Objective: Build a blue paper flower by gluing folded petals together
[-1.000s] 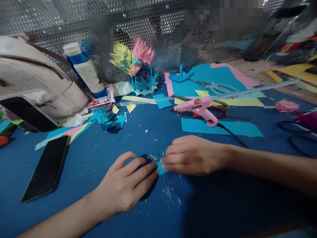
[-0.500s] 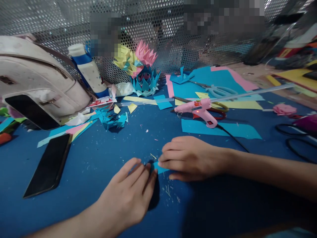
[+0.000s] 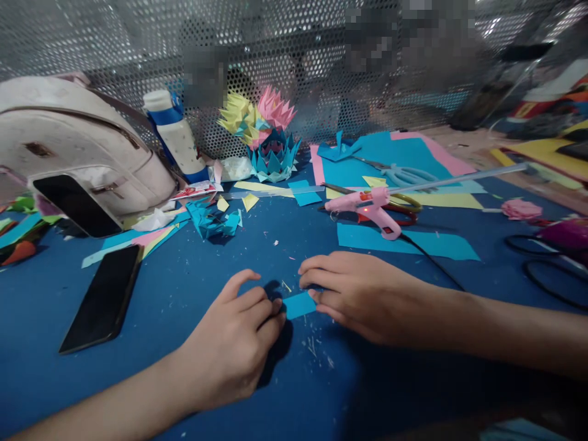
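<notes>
A small piece of blue paper lies low over the blue table between my two hands. My left hand pinches its left end with thumb and finger, the index finger raised and curled. At the right end, my right hand holds the paper between thumb and fingertips, its other fingers bent forward. Both ends of the paper are partly hidden by the fingers. Beyond my right hand lies a pink glue gun with a small lit light, its cord running back toward my right forearm. Under its handle is a blue paper strip.
Folded paper flowers stand at the back beside a bottle and a white backpack. Two phones, one lying flat, are at left. Scissors rest on paper sheets. A blue folded piece and paper scraps lie mid-table.
My hands have drawn slightly apart, so more of the small blue paper shows. My left index finger has lifted. The whole view has shifted a little.
</notes>
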`<state>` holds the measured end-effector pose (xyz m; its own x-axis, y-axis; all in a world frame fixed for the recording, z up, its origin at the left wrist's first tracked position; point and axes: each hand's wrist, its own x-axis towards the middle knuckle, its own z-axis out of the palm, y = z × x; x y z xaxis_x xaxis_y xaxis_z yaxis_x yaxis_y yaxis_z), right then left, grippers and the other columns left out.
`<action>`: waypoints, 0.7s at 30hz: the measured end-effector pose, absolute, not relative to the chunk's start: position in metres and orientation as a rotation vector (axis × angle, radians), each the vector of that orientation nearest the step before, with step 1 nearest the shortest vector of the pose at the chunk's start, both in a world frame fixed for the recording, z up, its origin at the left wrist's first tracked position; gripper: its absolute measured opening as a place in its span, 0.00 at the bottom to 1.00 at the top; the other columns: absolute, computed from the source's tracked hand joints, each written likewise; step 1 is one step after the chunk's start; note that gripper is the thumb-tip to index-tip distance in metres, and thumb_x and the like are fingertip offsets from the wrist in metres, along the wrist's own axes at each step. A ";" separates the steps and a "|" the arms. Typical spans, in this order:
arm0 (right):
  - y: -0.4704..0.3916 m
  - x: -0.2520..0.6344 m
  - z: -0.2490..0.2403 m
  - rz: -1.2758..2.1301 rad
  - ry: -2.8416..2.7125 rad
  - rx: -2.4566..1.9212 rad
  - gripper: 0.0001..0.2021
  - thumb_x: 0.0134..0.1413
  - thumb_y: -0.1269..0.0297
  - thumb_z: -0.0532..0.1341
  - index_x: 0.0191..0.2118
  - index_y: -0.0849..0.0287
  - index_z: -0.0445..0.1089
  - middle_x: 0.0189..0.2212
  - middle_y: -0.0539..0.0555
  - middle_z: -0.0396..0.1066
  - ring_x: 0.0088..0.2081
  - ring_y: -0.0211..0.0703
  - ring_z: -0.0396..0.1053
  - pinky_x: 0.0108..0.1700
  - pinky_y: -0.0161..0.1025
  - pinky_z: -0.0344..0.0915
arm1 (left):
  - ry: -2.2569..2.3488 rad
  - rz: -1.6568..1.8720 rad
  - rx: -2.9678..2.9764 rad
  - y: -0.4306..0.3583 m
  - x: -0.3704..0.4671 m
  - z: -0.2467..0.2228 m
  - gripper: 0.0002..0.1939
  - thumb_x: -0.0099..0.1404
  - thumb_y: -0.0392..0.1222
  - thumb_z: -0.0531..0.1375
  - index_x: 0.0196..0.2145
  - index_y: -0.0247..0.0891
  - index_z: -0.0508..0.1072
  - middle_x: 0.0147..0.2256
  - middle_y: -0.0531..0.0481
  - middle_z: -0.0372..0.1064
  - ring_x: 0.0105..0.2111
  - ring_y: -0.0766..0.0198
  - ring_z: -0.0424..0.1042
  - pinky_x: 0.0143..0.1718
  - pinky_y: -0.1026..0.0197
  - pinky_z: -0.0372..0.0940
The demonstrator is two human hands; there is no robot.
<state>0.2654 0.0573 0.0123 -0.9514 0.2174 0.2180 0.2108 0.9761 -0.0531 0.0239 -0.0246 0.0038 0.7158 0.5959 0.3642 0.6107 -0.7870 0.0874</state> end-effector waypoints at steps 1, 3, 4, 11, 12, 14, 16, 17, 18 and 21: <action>0.060 0.264 0.008 0.028 -2.866 -0.318 0.12 0.65 0.69 0.53 0.36 0.63 0.74 0.39 0.60 0.73 0.46 0.49 0.65 0.43 0.44 0.64 | -1.036 -0.618 -2.889 -0.023 0.024 0.003 0.13 0.66 0.31 0.51 0.42 0.32 0.74 0.33 0.46 0.74 0.34 0.59 0.68 0.57 0.45 0.52; 0.066 0.261 -0.001 -0.003 -2.739 -0.256 0.16 0.69 0.67 0.49 0.36 0.64 0.72 0.35 0.58 0.73 0.43 0.47 0.65 0.42 0.42 0.63 | -1.122 -0.669 -2.883 -0.020 0.025 0.001 0.10 0.67 0.34 0.52 0.44 0.33 0.71 0.32 0.48 0.71 0.33 0.60 0.68 0.56 0.46 0.53; 0.068 0.260 -0.004 -0.020 -2.737 -0.205 0.18 0.70 0.64 0.48 0.36 0.64 0.72 0.35 0.58 0.73 0.42 0.47 0.65 0.42 0.42 0.62 | -1.191 -0.673 -2.881 -0.018 0.025 0.000 0.10 0.68 0.37 0.54 0.46 0.33 0.69 0.34 0.48 0.71 0.35 0.60 0.68 0.56 0.46 0.53; 0.067 0.257 -0.008 -0.088 -2.777 -0.209 0.22 0.67 0.47 0.51 0.42 0.63 0.70 0.35 0.58 0.70 0.36 0.46 0.61 0.37 0.41 0.56 | -1.415 -0.671 -2.932 -0.008 0.032 -0.007 0.12 0.68 0.45 0.60 0.46 0.39 0.64 0.40 0.50 0.70 0.41 0.59 0.68 0.55 0.48 0.51; 0.067 0.257 -0.009 -0.072 -2.778 -0.221 0.21 0.67 0.49 0.51 0.42 0.62 0.70 0.35 0.57 0.70 0.35 0.45 0.60 0.37 0.40 0.55 | -1.441 -0.686 -2.931 -0.007 0.033 -0.007 0.11 0.68 0.44 0.60 0.45 0.39 0.65 0.39 0.51 0.70 0.40 0.59 0.67 0.54 0.49 0.53; 0.067 0.257 -0.010 -0.036 -2.770 -0.240 0.18 0.69 0.54 0.50 0.40 0.61 0.70 0.34 0.56 0.70 0.35 0.44 0.59 0.37 0.39 0.54 | -1.488 -0.720 -2.932 -0.005 0.034 -0.008 0.07 0.68 0.41 0.59 0.43 0.40 0.65 0.37 0.52 0.69 0.38 0.60 0.67 0.51 0.50 0.55; 0.067 0.257 -0.011 0.010 -2.741 -0.250 0.16 0.71 0.59 0.49 0.39 0.61 0.70 0.32 0.55 0.71 0.34 0.43 0.60 0.36 0.39 0.53 | -1.518 -0.751 -2.940 -0.003 0.035 -0.007 0.05 0.68 0.41 0.59 0.41 0.40 0.67 0.37 0.52 0.70 0.38 0.61 0.66 0.50 0.52 0.56; 0.067 0.258 -0.012 0.042 -2.712 -0.262 0.15 0.71 0.61 0.49 0.38 0.60 0.71 0.31 0.54 0.71 0.33 0.42 0.60 0.36 0.38 0.53 | -1.524 -0.764 -2.950 -0.002 0.035 -0.007 0.05 0.68 0.41 0.59 0.40 0.40 0.67 0.37 0.52 0.70 0.39 0.61 0.67 0.49 0.52 0.56; 0.067 0.258 -0.012 0.086 -2.675 -0.277 0.14 0.70 0.62 0.50 0.38 0.60 0.71 0.30 0.53 0.72 0.32 0.41 0.61 0.36 0.38 0.53 | -1.524 -0.788 -2.961 -0.002 0.035 -0.006 0.04 0.68 0.40 0.59 0.40 0.40 0.68 0.38 0.52 0.71 0.39 0.61 0.67 0.49 0.53 0.56; 0.064 0.259 -0.009 0.299 -2.549 -0.330 0.12 0.69 0.63 0.53 0.39 0.59 0.72 0.29 0.51 0.74 0.28 0.38 0.62 0.35 0.37 0.54 | -1.464 -0.947 -2.947 -0.004 0.033 -0.003 0.01 0.67 0.36 0.58 0.37 0.39 0.70 0.36 0.53 0.73 0.37 0.63 0.70 0.48 0.54 0.56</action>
<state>0.2590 0.0642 -0.0094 -0.8204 0.2931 0.4909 0.1716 0.9453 -0.2775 0.0333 -0.0039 -0.0026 0.4916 0.7985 0.3474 0.6443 -0.6019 0.4717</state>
